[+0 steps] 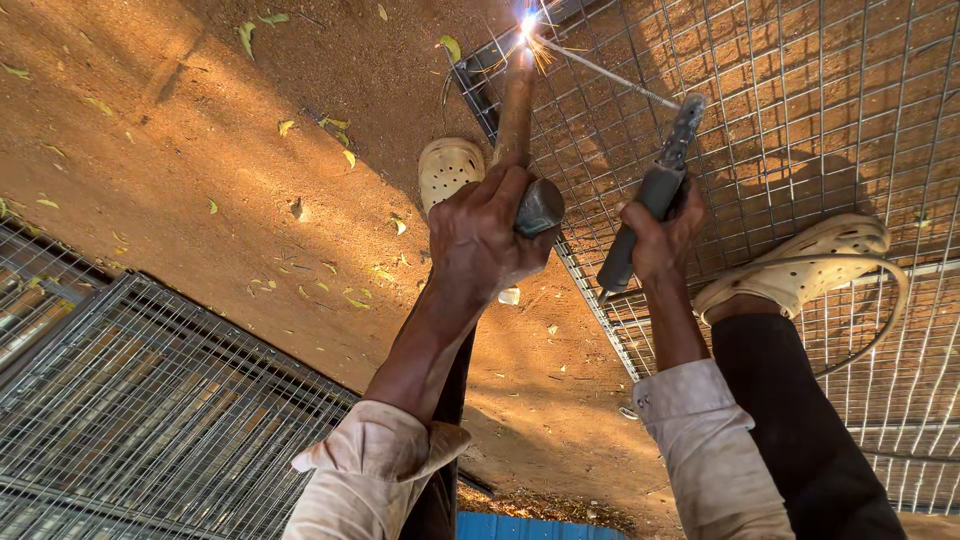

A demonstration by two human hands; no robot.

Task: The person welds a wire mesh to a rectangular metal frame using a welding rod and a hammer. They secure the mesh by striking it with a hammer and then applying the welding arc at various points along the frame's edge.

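At the corner of the wire mesh panel (800, 120) on the dirt, the right hand (660, 235) grips the welding holder (655, 195), arc lit; left hand (485, 235) clamps a hammer (520, 120) beside it. Next calls for a steady rod.

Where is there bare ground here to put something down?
Bare dirt ground lies open left of the left hand, above the stacked mesh panels. It is crowded around the spark, where the hammer, right hand and electrode holder meet over the mesh frame.

Reddish dirt ground (200, 130), strewn with dry yellow leaves (345, 157) and striped by warm sunlight and shadow, fills the upper left, with stacked wire-mesh panels (150, 400) at lower left.
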